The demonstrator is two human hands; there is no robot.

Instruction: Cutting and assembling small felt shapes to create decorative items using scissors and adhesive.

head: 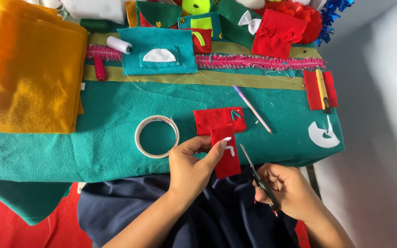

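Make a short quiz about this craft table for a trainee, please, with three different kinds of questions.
1. True or false: the left hand holds a yellow felt piece.
2. Which thing does the right hand hold? A) the pen B) the scissors C) the tape roll
3. Fill in: the tape roll lies on the ______ felt cloth, left of the left hand.

Key
1. False: it holds a small red felt piece.
2. B: the scissors; the pen lies apart on the cloth.
3. Teal: the teal felt cloth covers the table.

bare green felt [93, 142] left of tape ring [157, 136], pen [252, 109] crossing right
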